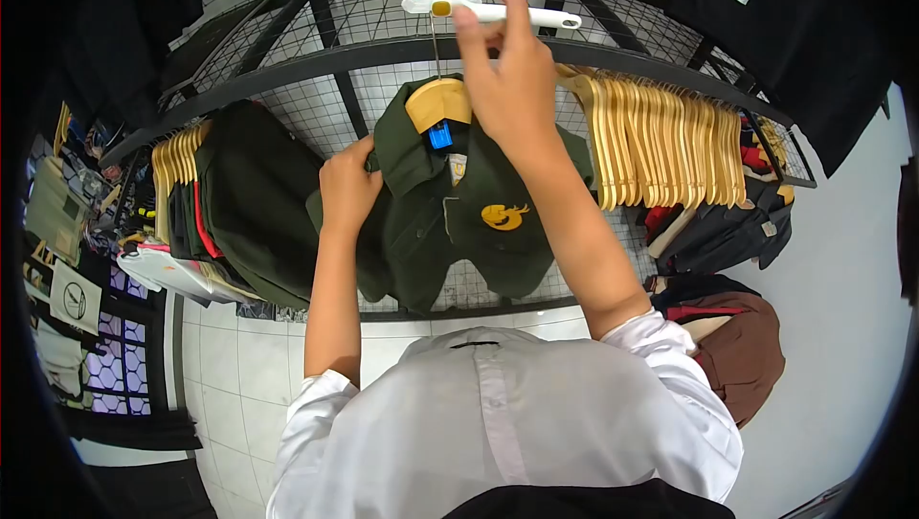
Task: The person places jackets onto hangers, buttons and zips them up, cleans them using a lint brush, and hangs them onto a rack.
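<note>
A dark green garment (pixel 412 241) with a yellow emblem hangs on a wooden hanger (pixel 438 105), a blue clip at its neck. My left hand (pixel 349 184) is closed on the cloth at its left shoulder. Above the garment's right side is my right hand (pixel 512 78), slightly blurred, with thumb and index finger apart and the other fingers curled. These fingers overlap a long white tool (pixel 550 18) with a yellow button, lying across the top of the rack. Whether they touch it is unclear.
The black metal rack (pixel 258 74) crosses the view. Dark clothes (pixel 258 193) hang at left, and a row of wooden hangers (pixel 670 146) at right. Brown (pixel 747 351) and dark garments (pixel 732 232) hang beyond. A black shirt (pixel 785 31) hangs at upper right.
</note>
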`<state>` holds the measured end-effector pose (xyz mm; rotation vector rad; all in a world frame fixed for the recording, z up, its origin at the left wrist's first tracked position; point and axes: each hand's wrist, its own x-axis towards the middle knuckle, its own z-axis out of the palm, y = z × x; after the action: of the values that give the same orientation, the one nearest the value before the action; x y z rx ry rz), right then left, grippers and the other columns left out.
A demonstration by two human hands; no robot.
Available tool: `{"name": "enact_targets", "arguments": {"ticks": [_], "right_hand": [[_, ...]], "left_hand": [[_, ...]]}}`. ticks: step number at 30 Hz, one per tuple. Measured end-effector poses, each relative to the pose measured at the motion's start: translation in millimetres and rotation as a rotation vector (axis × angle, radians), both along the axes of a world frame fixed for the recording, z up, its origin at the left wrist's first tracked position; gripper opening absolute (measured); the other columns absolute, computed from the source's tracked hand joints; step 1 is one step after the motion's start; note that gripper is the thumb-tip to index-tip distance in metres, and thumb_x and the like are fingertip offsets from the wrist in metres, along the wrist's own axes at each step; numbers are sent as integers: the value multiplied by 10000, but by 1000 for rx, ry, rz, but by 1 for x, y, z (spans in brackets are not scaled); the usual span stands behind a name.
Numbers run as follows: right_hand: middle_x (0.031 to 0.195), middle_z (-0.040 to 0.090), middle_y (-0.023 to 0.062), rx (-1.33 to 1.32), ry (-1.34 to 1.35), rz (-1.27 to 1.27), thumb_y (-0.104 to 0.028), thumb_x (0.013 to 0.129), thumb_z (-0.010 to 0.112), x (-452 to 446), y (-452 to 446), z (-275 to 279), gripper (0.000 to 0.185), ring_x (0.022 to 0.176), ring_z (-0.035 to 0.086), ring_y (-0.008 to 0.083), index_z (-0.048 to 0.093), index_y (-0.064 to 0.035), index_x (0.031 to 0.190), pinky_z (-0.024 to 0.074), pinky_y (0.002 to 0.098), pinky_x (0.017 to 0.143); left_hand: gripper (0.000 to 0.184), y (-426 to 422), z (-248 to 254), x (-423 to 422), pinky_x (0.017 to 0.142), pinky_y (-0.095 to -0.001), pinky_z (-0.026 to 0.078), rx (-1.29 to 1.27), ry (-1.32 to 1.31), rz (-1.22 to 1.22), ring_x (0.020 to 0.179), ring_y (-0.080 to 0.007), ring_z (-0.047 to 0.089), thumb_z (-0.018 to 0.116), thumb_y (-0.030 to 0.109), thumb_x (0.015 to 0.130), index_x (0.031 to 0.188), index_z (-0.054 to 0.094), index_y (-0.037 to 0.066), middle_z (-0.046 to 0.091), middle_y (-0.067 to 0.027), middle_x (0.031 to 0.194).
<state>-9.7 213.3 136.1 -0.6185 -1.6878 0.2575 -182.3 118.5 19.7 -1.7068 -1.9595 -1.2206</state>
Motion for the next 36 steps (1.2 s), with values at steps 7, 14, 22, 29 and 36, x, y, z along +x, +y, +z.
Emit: {"name": "enact_targets", "arguments": {"ticks": [7, 14, 22, 29, 36], "right_hand": [[706, 628, 86, -109, -5, 49, -207, 931, 539, 25, 0, -37, 250, 688, 617, 153, 560, -40, 1116, 477, 286, 672], [661, 577, 73, -82, -139, 104, -95, 874, 567, 26, 4, -116, 119, 597, 564, 184, 618, -45, 970, 465, 306, 582], [865, 599, 107, 52, -588, 405, -88, 758, 605, -26, -2, -230, 153, 717, 603, 256, 612, -59, 908, 504, 371, 651], [930, 627, 163, 187, -1024, -165, -211, 832, 576, -17, 44, -440, 270, 807, 646, 282, 614, -63, 1055, 514, 410, 735], [995, 615, 168, 115, -1295, -207, -187, 802, 561, 22, 94, -495, 524, 555, 611, 217, 469, -75, 1305, 445, 408, 416]], "left_hand": [[359, 16, -14, -23, 676, -422, 490, -108, 32, -53, 769, -360, 608, 627, 23, 647, 1000, 654, 86, 641, -160, 816], [458, 31, -25, -51, 791, -423, 468, -167, 72, -23, 892, -340, 597, 653, 62, 661, 1116, 617, 100, 647, -138, 947], [626, -11, -50, -17, 993, -415, 341, 242, 143, 287, 1091, -371, 454, 620, 56, 783, 1346, 356, -17, 423, -208, 1233], [646, -86, -172, -12, 833, -370, 445, 68, -342, 281, 968, -268, 501, 570, 18, 816, 1384, 264, -13, 431, -171, 1216], [683, -121, -227, 16, 731, -320, 455, -261, -524, 237, 778, -204, 513, 571, -34, 799, 1397, 241, -5, 477, -149, 1166]]}}
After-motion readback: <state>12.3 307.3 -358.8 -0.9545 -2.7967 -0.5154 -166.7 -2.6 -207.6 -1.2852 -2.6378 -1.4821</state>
